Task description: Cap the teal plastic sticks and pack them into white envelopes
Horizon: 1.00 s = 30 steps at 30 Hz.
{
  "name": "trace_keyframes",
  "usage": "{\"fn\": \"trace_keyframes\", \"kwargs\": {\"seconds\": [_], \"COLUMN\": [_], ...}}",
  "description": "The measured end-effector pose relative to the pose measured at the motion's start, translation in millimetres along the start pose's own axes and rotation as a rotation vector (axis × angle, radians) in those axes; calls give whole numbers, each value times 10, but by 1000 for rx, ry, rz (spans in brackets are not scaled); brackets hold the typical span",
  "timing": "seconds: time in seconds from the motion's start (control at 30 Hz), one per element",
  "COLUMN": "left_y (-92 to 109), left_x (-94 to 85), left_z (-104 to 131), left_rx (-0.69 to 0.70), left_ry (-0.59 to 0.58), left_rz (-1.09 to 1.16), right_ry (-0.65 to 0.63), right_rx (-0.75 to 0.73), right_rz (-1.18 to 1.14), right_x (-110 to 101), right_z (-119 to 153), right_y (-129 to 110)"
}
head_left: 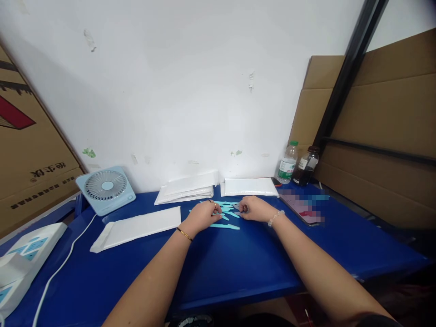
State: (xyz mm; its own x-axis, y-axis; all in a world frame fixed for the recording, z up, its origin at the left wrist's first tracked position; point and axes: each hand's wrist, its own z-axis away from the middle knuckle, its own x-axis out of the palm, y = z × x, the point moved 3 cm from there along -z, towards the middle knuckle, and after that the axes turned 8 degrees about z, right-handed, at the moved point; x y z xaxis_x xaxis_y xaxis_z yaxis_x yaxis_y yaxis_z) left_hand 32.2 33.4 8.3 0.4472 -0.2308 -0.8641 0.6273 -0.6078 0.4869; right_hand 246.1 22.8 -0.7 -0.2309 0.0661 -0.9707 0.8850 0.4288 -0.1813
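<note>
Several thin turquoise strips (225, 226) lie in a loose heap on the blue table (238, 268), between my hands. My left hand (204, 215) is at the left side of the heap, its fingers pinched together over the strips; what they grip is too small to name. At the right side, my right hand (252, 209) has its thumb and fingertips closed on a small greyish piece (237, 213) that I cannot make out well. One strip lies apart, nearer the table's front.
White padded envelopes lie left (143, 227), back left (185, 187) and back right (250, 186). A blue fan (107, 186) and power strip (30, 254) are left. Right are a water bottle (288, 165), a dark bottle (306, 167) and a phone (299, 206).
</note>
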Motion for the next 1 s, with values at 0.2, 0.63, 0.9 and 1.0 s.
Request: {"fn": "trace_keyframes", "kwargs": {"seconds": [0.2,0.63,0.9,1.0], "left_y": [-224,-143,-211,-214], "left_x": [-59,-115,-98,-96], "left_z": [-23,2,-30,-34], "left_rx": [-80,3,-23,-14], "left_ry": [-5,121,163,180], "left_rz": [-220,-25,0,-4], "right_ry": [33,174,-63,-63], "right_rx": [23,58,-407,-415], "right_rz": [259,-294,-447,-455], "right_x": [83,-63,-198,-273], "right_z": [-55,-14,134,195], "right_y": [-87,-71,-757,-938]}}
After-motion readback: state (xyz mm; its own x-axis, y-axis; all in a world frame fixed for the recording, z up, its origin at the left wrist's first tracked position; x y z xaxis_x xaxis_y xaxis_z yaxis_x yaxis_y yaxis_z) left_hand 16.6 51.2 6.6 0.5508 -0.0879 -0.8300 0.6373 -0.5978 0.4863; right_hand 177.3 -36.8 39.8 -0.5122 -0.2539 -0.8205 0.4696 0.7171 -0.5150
